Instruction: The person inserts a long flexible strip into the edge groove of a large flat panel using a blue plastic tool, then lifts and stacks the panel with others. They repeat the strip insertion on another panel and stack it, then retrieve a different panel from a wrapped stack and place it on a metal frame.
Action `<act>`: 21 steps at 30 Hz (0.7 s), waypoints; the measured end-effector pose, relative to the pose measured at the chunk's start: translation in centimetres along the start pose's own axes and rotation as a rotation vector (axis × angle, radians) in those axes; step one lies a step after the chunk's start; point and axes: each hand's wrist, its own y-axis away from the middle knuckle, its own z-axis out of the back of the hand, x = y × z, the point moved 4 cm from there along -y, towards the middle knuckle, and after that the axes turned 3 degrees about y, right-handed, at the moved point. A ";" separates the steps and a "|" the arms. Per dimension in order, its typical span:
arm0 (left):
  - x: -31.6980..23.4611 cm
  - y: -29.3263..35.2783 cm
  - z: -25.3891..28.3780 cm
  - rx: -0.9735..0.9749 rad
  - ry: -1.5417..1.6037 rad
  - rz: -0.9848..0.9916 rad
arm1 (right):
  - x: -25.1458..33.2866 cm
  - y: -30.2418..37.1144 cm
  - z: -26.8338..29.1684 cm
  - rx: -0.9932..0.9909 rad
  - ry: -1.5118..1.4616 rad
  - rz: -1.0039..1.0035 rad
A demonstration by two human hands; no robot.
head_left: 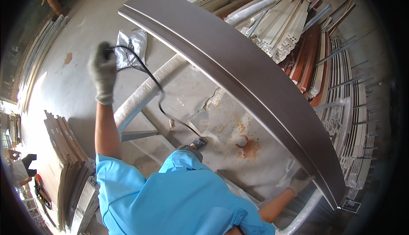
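My left hand (pixel 103 71), in a pale work glove with dark fingers, is raised at the left and closed round a black cord (pixel 149 73). The cord loops out of the hand and hangs down towards my shoe (pixel 199 142). A long dark brown panel (pixel 238 60) with a stepped edge lies across the view from upper left to lower right. At its near edge, low on the right, my gloved right hand (pixel 300 184) grips the rim, its fingers partly hidden. Thin clear plastic (pixel 289 171) shows beside that hand.
Film-wrapped supports (pixel 149 86) pass under the panel. A silvery plastic bag (pixel 131 47) lies on the floor beyond my left hand. White hollow profiles (pixel 281 26) and brown lengths (pixel 309 60) fill racks at the right. Stacked boards (pixel 64 149) stand at the left.
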 end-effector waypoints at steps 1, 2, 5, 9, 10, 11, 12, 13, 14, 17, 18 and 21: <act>1.2 -0.8 1.3 -0.172 0.006 0.021 | -0.1 -1.0 0.0 0.056 0.010 0.002; 3.5 -0.6 1.6 -0.289 0.366 0.327 | -0.1 -2.1 0.4 0.000 -0.012 -0.021; 6.3 0.6 -1.8 -0.080 1.304 0.864 | -0.7 -4.3 0.9 -0.015 -0.006 -0.029; 5.3 3.4 -8.8 0.247 0.959 0.956 | -1.1 -4.6 0.6 0.086 0.008 0.023; 4.0 3.5 -10.1 0.304 0.873 0.913 | -1.4 -3.8 -0.3 0.194 0.021 0.036; 1.8 3.0 -10.4 0.374 0.837 0.712 | -2.5 -2.2 -1.0 0.302 0.006 -0.152; -0.5 2.7 -10.9 0.443 0.742 0.602 | -3.5 0.0 -1.7 0.389 0.017 -0.294; -3.9 3.0 -10.7 0.503 0.678 0.334 | -5.5 2.9 -3.8 0.715 0.318 -0.357; -6.6 3.7 -11.4 0.529 0.496 0.299 | -7.3 6.3 -6.2 1.023 0.587 -0.382; -15.6 7.1 -13.0 0.897 0.386 0.004 | -14.0 18.0 -14.9 1.471 0.784 -0.243; -19.0 7.7 -13.4 0.728 0.372 -0.458 | -14.7 21.9 -17.3 1.568 0.899 -0.184; -21.2 10.0 -14.7 0.791 0.272 -0.607 | -16.8 30.1 -22.6 1.669 0.995 -0.421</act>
